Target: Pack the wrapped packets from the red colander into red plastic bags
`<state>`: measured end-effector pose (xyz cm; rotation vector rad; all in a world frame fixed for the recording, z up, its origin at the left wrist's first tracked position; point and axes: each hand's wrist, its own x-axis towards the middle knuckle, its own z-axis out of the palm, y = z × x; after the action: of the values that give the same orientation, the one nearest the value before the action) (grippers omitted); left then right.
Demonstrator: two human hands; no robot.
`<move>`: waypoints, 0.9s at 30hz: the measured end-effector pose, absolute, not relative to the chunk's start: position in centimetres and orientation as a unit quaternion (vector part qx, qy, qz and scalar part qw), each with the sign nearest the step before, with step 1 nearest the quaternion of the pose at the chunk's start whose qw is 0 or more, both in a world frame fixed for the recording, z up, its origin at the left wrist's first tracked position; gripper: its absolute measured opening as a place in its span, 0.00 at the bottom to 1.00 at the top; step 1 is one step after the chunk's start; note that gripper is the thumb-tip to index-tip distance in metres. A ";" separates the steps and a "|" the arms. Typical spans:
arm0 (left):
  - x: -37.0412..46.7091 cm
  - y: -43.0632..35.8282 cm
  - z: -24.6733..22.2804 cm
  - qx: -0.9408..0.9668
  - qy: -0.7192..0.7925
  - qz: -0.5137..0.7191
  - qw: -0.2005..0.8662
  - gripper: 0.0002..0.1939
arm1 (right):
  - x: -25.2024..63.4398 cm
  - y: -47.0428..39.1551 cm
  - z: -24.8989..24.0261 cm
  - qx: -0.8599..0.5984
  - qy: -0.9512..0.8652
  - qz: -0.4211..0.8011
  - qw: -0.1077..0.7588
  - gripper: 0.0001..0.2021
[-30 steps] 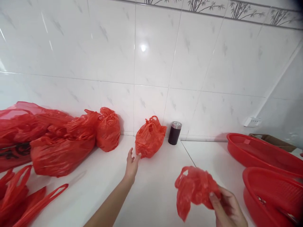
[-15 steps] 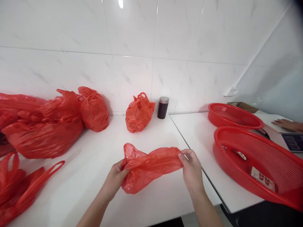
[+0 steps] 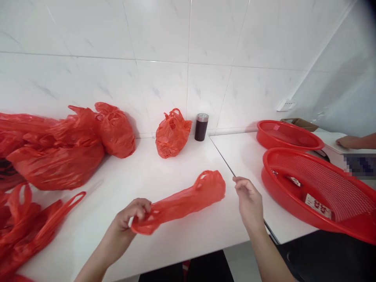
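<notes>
My left hand (image 3: 129, 219) is closed on one end of a thin red plastic bag (image 3: 185, 199), which stretches to the right above the white table. A loop-shaped handle shows near the bag's far end. To the right of that end, apart from it, my right hand (image 3: 249, 201) is held with its fingers loosely curled and a small gap at the tips. Nothing shows between them. Loose red plastic bags (image 3: 35, 223) lie to the left of my left hand.
Filled red bags (image 3: 61, 164) stand at the left, and another tied bag (image 3: 173, 135) sits near a dark tumbler (image 3: 201, 127) by the wall. Red baskets (image 3: 270, 182) occupy the right, the nearer one holding patterned pieces (image 3: 319, 205). Another person's hand (image 3: 346, 141) rests beyond them.
My right hand has let go of the bag and moved slightly right. My left hand has shifted left and down with the bag, whose free end now hangs outstretched. The view has tilted slightly down.
</notes>
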<state>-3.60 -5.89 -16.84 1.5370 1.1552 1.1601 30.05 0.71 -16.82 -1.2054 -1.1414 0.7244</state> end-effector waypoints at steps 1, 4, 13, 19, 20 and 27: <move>-2.7 -5.9 -16.4 0.663 0.463 0.428 0.404 0.10 | 29.0 0.2 -15.7 -0.509 -0.535 0.293 0.607 0.04; 0.1 -5.7 -15.3 0.748 0.456 0.352 0.330 0.13 | 25.3 -1.3 -12.9 -0.388 -0.722 0.312 0.480 0.05; -3.7 -3.8 -14.6 0.645 0.523 0.294 0.474 0.15 | 28.2 2.1 -13.9 -0.462 -0.822 0.273 0.191 0.07; -4.8 7.9 -15.4 0.337 0.465 0.585 0.572 0.40 | 28.7 3.1 -7.8 -0.335 -0.747 0.528 0.227 0.14; -4.5 10.4 -15.7 0.305 0.493 0.581 0.571 0.44 | 28.1 4.1 -7.2 -0.347 -0.743 0.508 0.263 0.13; -1.6 21.3 -18.6 0.287 0.516 0.563 0.579 0.27 | 21.9 18.8 -6.0 -0.390 -0.750 0.284 0.454 0.09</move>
<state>-1.61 21.28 -18.61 0.6720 1.2064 1.3160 21.91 18.76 -6.00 -0.9629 -1.8503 0.7001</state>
